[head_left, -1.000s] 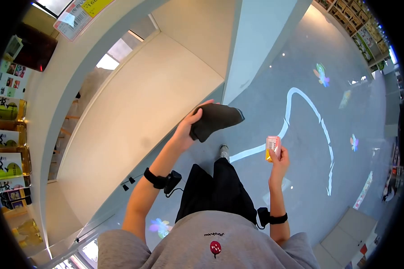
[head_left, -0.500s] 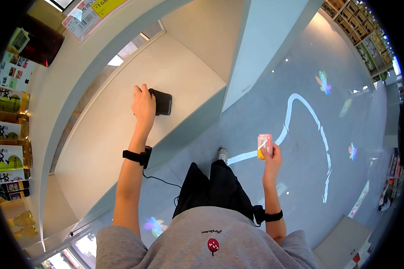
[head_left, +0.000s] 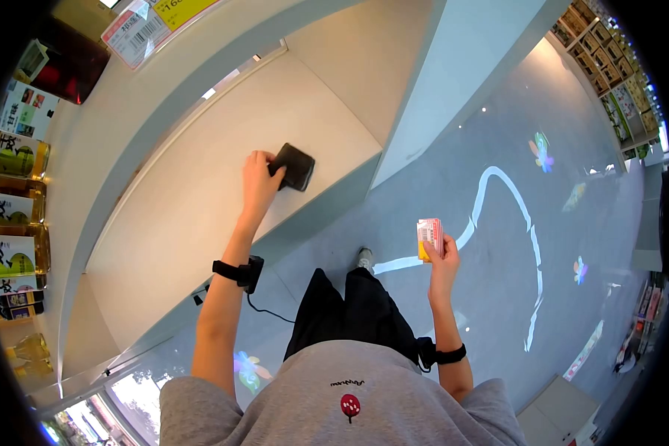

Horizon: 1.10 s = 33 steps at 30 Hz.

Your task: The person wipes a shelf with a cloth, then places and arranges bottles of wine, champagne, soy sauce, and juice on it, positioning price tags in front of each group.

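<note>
My left hand (head_left: pixel 258 178) reaches over the low cream shelf (head_left: pixel 178 215) and grips a dark folded cloth (head_left: pixel 295 166) that lies flat on the shelf board near its front right corner. My right hand (head_left: pixel 443 258) is held up over the floor, shut on a small pink and yellow packet (head_left: pixel 429 238) standing upright between thumb and fingers. Both wrists wear black bands with small devices.
Bottles with green and yellow labels (head_left: pixel 11 208) fill the shelves at far left. Price tags (head_left: pixel 145 22) hang on the shelf edge above. A white upright panel (head_left: pixel 453 67) bounds the shelf on the right. Grey floor with a white painted line (head_left: pixel 498 201) stretches to the right.
My left hand carried the dark cloth from over the floor onto the shelf, then slid it right along the board. The right hand with the packet stayed nearly still.
</note>
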Tool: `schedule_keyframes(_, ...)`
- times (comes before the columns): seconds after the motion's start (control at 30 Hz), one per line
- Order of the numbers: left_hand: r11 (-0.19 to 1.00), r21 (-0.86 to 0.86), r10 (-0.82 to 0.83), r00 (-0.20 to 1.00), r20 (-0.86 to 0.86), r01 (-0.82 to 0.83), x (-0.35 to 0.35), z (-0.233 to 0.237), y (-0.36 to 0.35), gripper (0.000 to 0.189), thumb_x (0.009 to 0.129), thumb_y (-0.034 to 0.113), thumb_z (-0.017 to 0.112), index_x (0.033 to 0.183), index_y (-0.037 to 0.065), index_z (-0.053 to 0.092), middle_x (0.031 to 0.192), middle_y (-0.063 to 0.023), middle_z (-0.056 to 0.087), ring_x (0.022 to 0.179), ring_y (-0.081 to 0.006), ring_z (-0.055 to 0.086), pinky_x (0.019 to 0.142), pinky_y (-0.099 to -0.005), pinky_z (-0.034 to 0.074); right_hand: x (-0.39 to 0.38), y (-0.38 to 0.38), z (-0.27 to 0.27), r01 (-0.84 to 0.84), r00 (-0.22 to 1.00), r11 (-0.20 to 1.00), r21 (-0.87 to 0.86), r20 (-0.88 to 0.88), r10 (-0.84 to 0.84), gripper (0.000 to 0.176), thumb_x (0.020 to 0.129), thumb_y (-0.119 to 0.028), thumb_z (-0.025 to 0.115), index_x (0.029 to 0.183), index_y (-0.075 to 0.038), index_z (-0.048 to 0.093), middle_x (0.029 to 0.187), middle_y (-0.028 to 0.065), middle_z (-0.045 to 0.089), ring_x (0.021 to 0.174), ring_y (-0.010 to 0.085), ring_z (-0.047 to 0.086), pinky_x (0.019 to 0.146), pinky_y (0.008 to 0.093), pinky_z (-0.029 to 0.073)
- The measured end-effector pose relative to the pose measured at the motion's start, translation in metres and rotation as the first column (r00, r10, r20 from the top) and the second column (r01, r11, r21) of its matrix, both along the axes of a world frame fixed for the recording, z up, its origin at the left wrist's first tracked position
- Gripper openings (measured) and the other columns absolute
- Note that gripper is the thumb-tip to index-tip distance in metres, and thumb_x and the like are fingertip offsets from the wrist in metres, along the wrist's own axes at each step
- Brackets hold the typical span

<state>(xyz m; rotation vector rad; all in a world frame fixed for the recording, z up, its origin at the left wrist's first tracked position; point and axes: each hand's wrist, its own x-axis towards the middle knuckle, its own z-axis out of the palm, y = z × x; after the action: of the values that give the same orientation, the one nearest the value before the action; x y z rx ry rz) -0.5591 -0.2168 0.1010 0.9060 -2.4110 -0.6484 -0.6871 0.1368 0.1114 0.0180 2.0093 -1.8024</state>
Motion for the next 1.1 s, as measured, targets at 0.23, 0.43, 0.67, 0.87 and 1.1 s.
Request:
schedule_keyframes(0.23, 0.972, 0.230, 0.090, 0.974, -0.206, -0.041, -0.115, 0.028, 0.054, 0.025, 0.075, 0.002, 0.058, 0.094, 0.000, 0.042, 0.081, -0.0210, 0.055, 0.076, -0.0370, 0.056, 0.064, -0.0431, 0.044, -0.009, 0.001, 0.002, -0.001, 1.000, 1.000, 0.005, -0.013, 0.001, 0.027, 0.081, -0.009, 0.063, 0.104, 0.001, 0.053, 0.094, 0.0045, 0.056, 0.085, 0.0109, 0.052, 0.075, 0.0248, 0.042)
schedule_keyframes(0.43, 0.993, 0.096, 0.082, 0.976, -0.204, -0.064, -0.142, 0.017, 0.107, 0.029, 0.073, 0.003, 0.054, 0.098, 0.004, 0.039, 0.088, -0.0206, 0.055, 0.077, -0.0404, 0.055, 0.063, -0.0459, 0.043, -0.007, 0.004, -0.006, -0.031, 0.997, 0.998, 0.049, -0.074, 0.034, 0.026, 0.081, -0.009, 0.062, 0.104, 0.001, 0.053, 0.093, 0.0049, 0.055, 0.083, 0.0115, 0.051, 0.075, 0.0252, 0.042)
schedule_keyframes(0.67, 0.899, 0.342, -0.282, 0.959, -0.023, 0.273, -0.030, 0.002, 0.127, 0.031, 0.070, 0.006, 0.056, 0.099, 0.007, 0.045, 0.081, -0.0182, 0.058, 0.077, -0.0385, 0.057, 0.064, -0.0443, 0.044, -0.007, -0.010, 0.017, -0.139, 0.976, 0.987, 0.085, -0.159, 0.151, 0.027, 0.081, -0.008, 0.062, 0.104, 0.000, 0.053, 0.092, 0.0053, 0.055, 0.083, 0.0132, 0.052, 0.075, 0.0255, 0.043)
schedule_keyframes(0.87, 0.758, 0.652, 0.160, 0.974, -0.162, -0.016, 0.063, -0.018, 0.104, 0.028, 0.072, 0.008, 0.064, 0.092, 0.005, 0.045, 0.086, -0.0110, 0.061, 0.082, -0.0197, 0.058, 0.071, -0.0327, 0.045, -0.025, -0.097, 0.021, -0.507, 0.693, 0.847, 0.162, -0.507, 0.512, 0.035, 0.075, -0.009, 0.066, 0.109, -0.004, 0.054, 0.090, 0.0104, 0.060, 0.084, 0.0211, 0.059, 0.075, 0.0299, 0.046)
schedule_keyframes(1.1, 0.508, 0.858, 0.388, 0.910, -0.147, -0.078, 0.145, 0.014, 0.111, 0.024, 0.081, 0.006, 0.061, 0.095, 0.009, 0.043, 0.092, -0.0071, 0.062, 0.082, -0.0118, 0.057, 0.065, -0.0251, 0.046, -0.036, -0.200, 0.039, -0.622, 0.115, 0.611, 0.490, -0.715, 0.690, 0.038, 0.071, -0.003, 0.064, 0.107, -0.007, 0.056, 0.087, 0.0138, 0.059, 0.082, 0.0318, 0.056, 0.072, 0.0404, 0.045)
